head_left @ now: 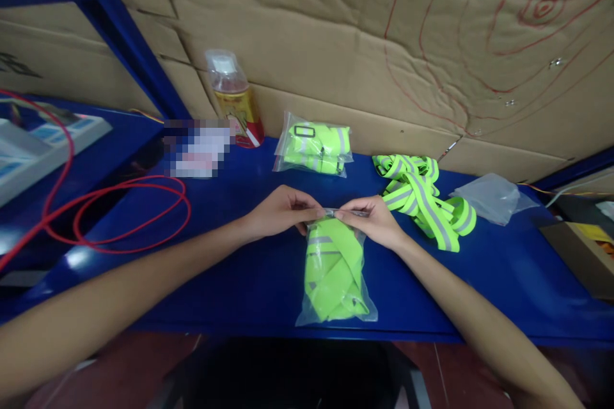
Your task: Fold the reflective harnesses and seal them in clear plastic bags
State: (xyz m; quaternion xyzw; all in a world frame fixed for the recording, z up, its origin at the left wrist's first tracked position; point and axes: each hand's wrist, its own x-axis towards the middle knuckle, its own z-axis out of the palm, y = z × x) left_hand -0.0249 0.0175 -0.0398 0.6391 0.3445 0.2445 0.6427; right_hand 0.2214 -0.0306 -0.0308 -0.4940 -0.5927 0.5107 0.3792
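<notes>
A clear plastic bag (336, 275) with a folded neon-yellow reflective strap inside lies near the table's front edge, its top end pointing away from me. My left hand (288, 209) pinches the left part of the bag's top edge between thumb and fingers. Close beside it, my right hand (371, 218) pinches the same edge further right. Behind my hands lie packed bags of neon strap (314, 146). To the right of my right hand, loose neon straps with grey stripes (426, 201) lie in a tangled heap.
A wrapped bottle (237, 102) stands against the cardboard wall (307, 32). A red cable (132, 246) loops over the blue table (192, 294) at left. An empty plastic bag (496, 197) lies at right, near an open cardboard box (575, 259).
</notes>
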